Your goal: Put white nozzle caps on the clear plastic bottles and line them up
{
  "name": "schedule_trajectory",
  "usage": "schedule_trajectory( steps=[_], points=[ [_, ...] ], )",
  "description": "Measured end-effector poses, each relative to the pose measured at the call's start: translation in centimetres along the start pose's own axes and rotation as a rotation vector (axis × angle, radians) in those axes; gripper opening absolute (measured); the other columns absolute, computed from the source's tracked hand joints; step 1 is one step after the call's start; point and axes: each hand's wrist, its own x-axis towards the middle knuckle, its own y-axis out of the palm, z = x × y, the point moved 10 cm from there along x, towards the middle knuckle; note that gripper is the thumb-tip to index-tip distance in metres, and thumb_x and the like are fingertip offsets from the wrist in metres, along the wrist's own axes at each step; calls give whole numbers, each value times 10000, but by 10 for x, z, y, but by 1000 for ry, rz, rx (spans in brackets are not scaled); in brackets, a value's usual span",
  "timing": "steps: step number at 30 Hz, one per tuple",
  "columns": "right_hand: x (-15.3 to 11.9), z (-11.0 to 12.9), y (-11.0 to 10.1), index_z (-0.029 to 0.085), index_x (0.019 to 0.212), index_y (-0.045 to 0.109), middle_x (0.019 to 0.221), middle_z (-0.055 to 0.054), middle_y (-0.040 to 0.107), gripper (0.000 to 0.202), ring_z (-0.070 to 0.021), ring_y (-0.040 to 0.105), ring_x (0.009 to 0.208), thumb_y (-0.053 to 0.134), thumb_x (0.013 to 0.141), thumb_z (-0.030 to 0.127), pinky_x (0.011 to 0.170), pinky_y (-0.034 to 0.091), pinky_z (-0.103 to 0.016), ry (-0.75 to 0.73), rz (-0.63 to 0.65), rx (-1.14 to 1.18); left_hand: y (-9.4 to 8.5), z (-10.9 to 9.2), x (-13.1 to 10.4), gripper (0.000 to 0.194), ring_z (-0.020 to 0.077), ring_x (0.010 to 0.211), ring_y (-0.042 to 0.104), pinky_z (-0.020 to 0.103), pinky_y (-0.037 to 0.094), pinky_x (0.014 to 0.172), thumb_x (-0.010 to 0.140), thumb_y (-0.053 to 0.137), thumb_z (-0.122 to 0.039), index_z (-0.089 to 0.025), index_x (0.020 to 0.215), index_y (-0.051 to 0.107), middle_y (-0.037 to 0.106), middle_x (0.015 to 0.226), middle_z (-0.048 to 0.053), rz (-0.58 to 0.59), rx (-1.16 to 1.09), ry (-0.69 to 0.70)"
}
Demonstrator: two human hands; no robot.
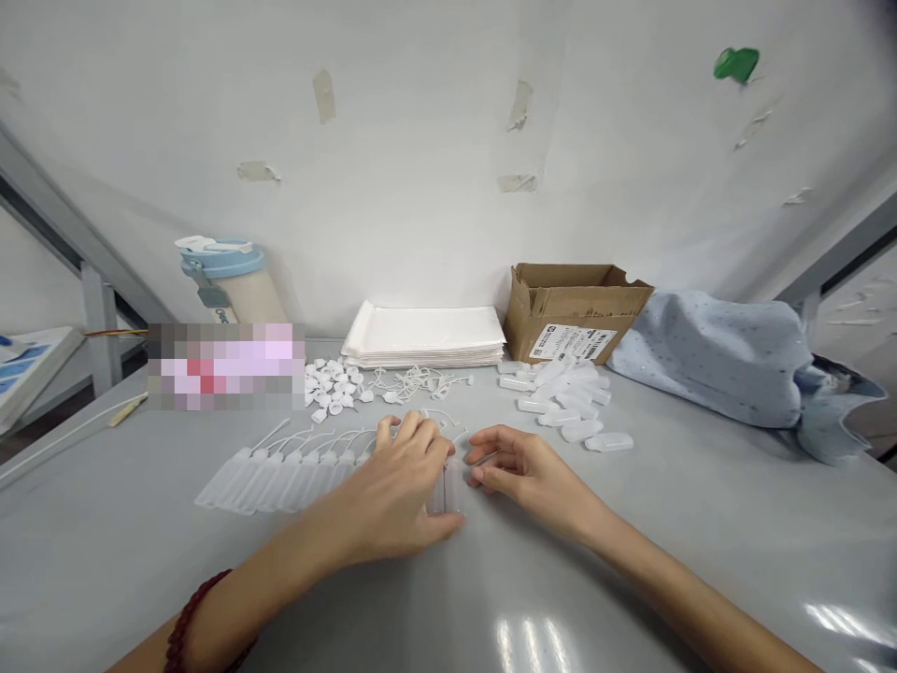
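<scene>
A row of translucent plastic tubes with thin white loops lies side by side on the grey table. My left hand rests over the right end of this row, fingers bent and apart, its thumb beside the lower end of the last tube; it partly hides the tubes beneath. Just right of that tube, my right hand hovers with curled fingers apart and nothing between them. Loose clear tubes form a pile at the back right. White caps and tangled white loops lie behind the row.
Against the wall stand a stack of white envelopes, an open cardboard box and a blue-lidded bottle. Light blue cloth lies at the right. A pixelated patch covers something pink at the left, near a white cable.
</scene>
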Motion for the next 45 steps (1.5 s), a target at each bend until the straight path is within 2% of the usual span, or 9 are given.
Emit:
schedule_trajectory(
  steps=[5, 8, 13, 16, 20, 25, 29, 37, 45],
  points=[
    [-2, 1, 3, 157, 1007, 577, 974, -66, 652, 275, -181, 660, 839, 614, 735, 166, 783, 506, -340, 23, 3, 7, -1, 0, 1, 403, 266, 971, 431, 455, 314, 862, 713, 686, -405, -175, 1006, 531, 535, 981, 58, -8, -29, -1],
    [-4, 5, 4, 163, 1002, 581, 974, -69, 668, 257, -178, 661, 830, 603, 746, 177, 774, 506, -336, 10, 4, -27, -8, 6, 3, 380, 261, 969, 451, 465, 317, 868, 783, 615, -462, -178, 1010, 506, 548, 1020, 69, -73, -79, -48],
    [-5, 7, 2, 169, 993, 580, 985, -68, 674, 251, -186, 669, 848, 611, 745, 195, 760, 513, -334, 9, -4, -40, -25, 30, 9, 190, 251, 1023, 450, 471, 317, 890, 924, 388, -317, -181, 941, 519, 573, 1042, 67, -222, -69, -165],
    [-4, 11, -9, 160, 1005, 578, 983, -75, 673, 251, -191, 677, 843, 602, 758, 194, 770, 513, -346, -3, -61, -77, -22, 39, 14, 238, 266, 1113, 417, 483, 306, 926, 940, 354, -306, -191, 956, 562, 572, 1131, 60, -188, -52, -144],
    [-2, 22, -42, 158, 1017, 570, 968, -79, 682, 223, -195, 672, 851, 571, 796, 185, 778, 510, -353, -58, -236, -201, -15, 47, 17, 310, 290, 1208, 367, 519, 277, 966, 955, 315, -307, -215, 1050, 595, 556, 1247, 45, -142, -13, -126],
    [-6, 36, -78, 177, 1004, 587, 951, -70, 688, 191, -203, 657, 877, 561, 819, 215, 758, 517, -346, -136, -415, -332, -14, 55, 19, 340, 285, 1169, 419, 523, 292, 966, 934, 295, -245, -207, 1032, 619, 628, 1147, 48, -133, 1, -153],
    [-11, 42, -93, 183, 973, 605, 917, -66, 702, 160, -205, 657, 866, 555, 822, 208, 751, 524, -347, -151, -498, -420, -15, 57, 20, 343, 285, 1110, 470, 521, 314, 947, 872, 323, -148, -179, 1007, 637, 657, 1087, 71, -156, 39, -147],
    [-12, 46, -96, 180, 931, 612, 870, -70, 715, 134, -212, 663, 838, 536, 820, 182, 710, 533, -345, -159, -540, -517, -20, 62, 19, 356, 268, 1043, 508, 473, 369, 867, 800, 331, -37, -175, 982, 603, 665, 1009, 81, -204, 53, -135],
    [-12, 49, -95, 197, 890, 612, 849, -70, 722, 109, -227, 675, 823, 541, 807, 201, 681, 537, -356, -199, -531, -533, -22, 53, 21, 353, 261, 1067, 502, 454, 380, 845, 721, 342, 45, -180, 787, 606, 670, 1079, 59, -198, 59, -10]
  ],
)
